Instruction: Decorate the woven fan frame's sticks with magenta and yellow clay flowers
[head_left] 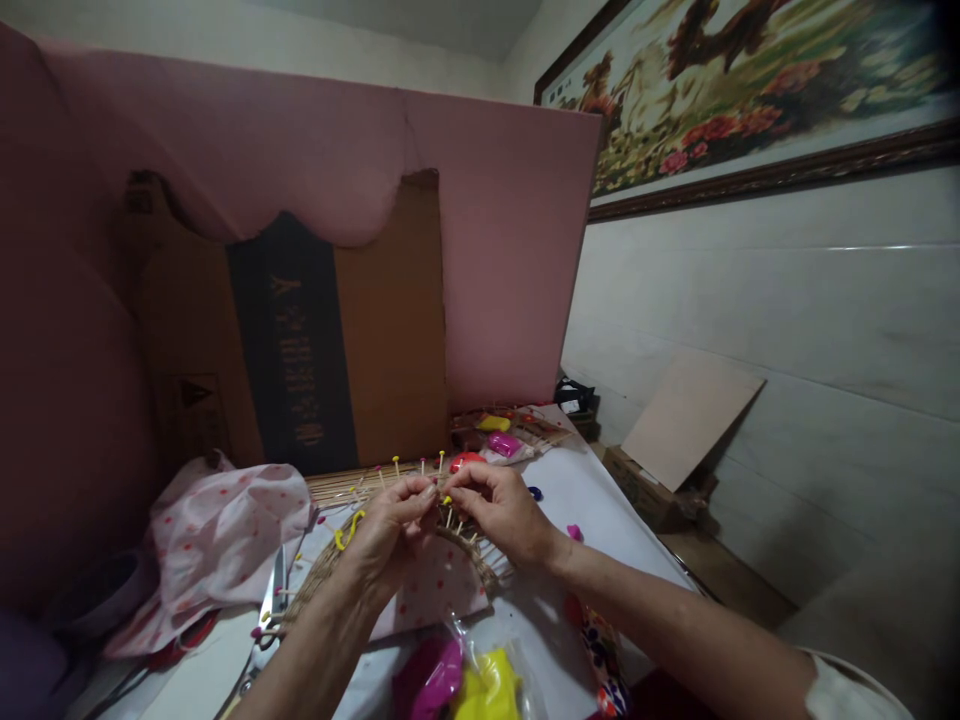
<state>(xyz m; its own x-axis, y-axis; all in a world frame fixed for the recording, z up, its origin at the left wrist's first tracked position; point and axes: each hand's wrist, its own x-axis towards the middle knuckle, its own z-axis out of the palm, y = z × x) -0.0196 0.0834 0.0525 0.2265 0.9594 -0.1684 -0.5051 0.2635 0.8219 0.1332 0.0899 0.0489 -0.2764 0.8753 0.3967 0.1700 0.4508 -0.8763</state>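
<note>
A woven fan-shaped wicker piece (480, 570) with thin sticks fanning from its rim lies on the white table (600, 500). Small yellow, pink and red clay beads tip the sticks. My left hand (390, 535) and my right hand (499, 510) meet above the rim, fingers pinched together on a small yellow clay bit (447, 499) at a stick's tip. A curled yellow clay strip (348, 531) sits just left of my left hand.
Scissors (268, 615) lie at the left beside a pink dotted cloth (217, 540). Bags of pink clay (431, 675) and yellow clay (491, 685) sit near the front edge. More clay packs (499, 435) lie behind. A cardboard sheet (300, 340) and pink board (495, 250) stand at the back.
</note>
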